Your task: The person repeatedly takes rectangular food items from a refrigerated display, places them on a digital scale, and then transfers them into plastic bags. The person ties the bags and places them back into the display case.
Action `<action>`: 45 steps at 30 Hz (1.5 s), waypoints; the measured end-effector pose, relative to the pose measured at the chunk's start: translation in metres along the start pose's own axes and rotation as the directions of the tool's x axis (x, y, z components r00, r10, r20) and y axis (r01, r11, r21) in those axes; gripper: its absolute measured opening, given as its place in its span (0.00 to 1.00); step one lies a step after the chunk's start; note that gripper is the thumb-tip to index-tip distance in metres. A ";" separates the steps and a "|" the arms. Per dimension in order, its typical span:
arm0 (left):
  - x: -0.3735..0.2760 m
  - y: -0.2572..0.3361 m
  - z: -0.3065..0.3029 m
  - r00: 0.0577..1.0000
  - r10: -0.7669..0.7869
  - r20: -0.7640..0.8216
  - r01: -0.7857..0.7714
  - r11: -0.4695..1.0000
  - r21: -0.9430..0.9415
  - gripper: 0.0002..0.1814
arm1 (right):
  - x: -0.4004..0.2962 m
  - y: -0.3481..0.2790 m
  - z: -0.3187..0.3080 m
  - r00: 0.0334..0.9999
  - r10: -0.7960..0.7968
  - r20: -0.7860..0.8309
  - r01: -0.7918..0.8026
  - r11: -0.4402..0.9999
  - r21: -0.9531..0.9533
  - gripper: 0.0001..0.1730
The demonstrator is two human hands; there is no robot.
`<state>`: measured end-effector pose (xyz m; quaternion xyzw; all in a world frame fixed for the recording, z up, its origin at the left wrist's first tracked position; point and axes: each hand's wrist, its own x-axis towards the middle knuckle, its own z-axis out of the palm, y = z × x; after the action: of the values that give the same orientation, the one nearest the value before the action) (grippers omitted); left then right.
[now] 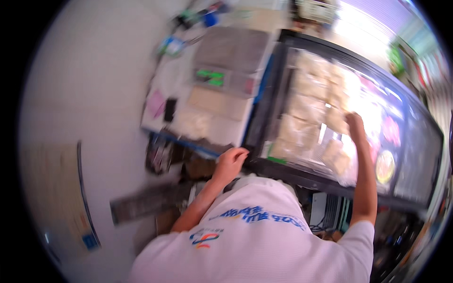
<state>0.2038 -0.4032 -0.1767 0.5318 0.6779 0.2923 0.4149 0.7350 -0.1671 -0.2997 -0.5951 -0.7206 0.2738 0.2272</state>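
Observation:
My right hand (355,122) is curled above a glass-topped display case (269,106) with a dark frame; whether it holds anything cannot be made out. Inside the case lie several clear bags of pale food (308,106), stacked in rows to the left of that hand, with one more bag (336,155) below it. A round yellowish pack (385,166) and pink packs (391,131) lie farther right. My left hand (231,159), its fingers bent, is beside the near left corner of the case, and no object shows in it. The picture is blurred.
Left of the case stands a white table (226,132) bearing a digital scale (226,79) with a green-lit display, a black phone-like object (170,109) and a pink item (155,103). A pale crate (316,10) stands beyond the case. A dark, narrow ledge (145,203) juts out at the lower left.

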 end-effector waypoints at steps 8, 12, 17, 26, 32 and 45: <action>-0.026 -0.077 -0.059 0.978 -0.104 -0.182 0.099 0.995 -0.032 0.09 | -0.031 -0.271 0.000 0.985 -0.017 -0.173 0.038 0.992 0.119 0.18; -0.012 -0.125 -0.111 0.933 -0.150 -0.327 0.162 0.987 0.009 0.12 | -0.062 -0.341 0.073 0.998 -0.052 0.044 0.035 0.943 0.331 0.17; 0.027 -0.106 -0.110 0.972 -0.220 -0.086 0.211 0.972 -0.100 0.10 | -0.100 -0.374 0.099 0.964 -0.228 0.134 0.195 0.956 0.218 0.05; 0.067 0.102 0.092 0.828 0.437 0.351 -0.437 0.895 -0.083 0.17 | -0.183 -0.238 0.010 0.775 0.225 -0.590 -0.296 0.955 -0.024 0.05; 0.069 0.144 0.263 0.872 0.446 0.201 -0.467 0.882 0.067 0.20 | -0.205 -0.113 0.015 0.965 0.180 -0.192 -0.242 0.891 -0.383 0.11; 0.068 0.172 0.262 0.815 0.096 0.571 0.262 0.818 -0.513 0.09 | -0.234 -0.068 -0.050 0.900 0.433 -0.045 -0.343 0.641 -0.687 0.29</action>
<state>0.5090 -0.3041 -0.1766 0.4140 0.4258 0.2880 0.7512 0.7621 -0.4007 -0.2179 -0.7585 -0.6376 0.0696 -0.1152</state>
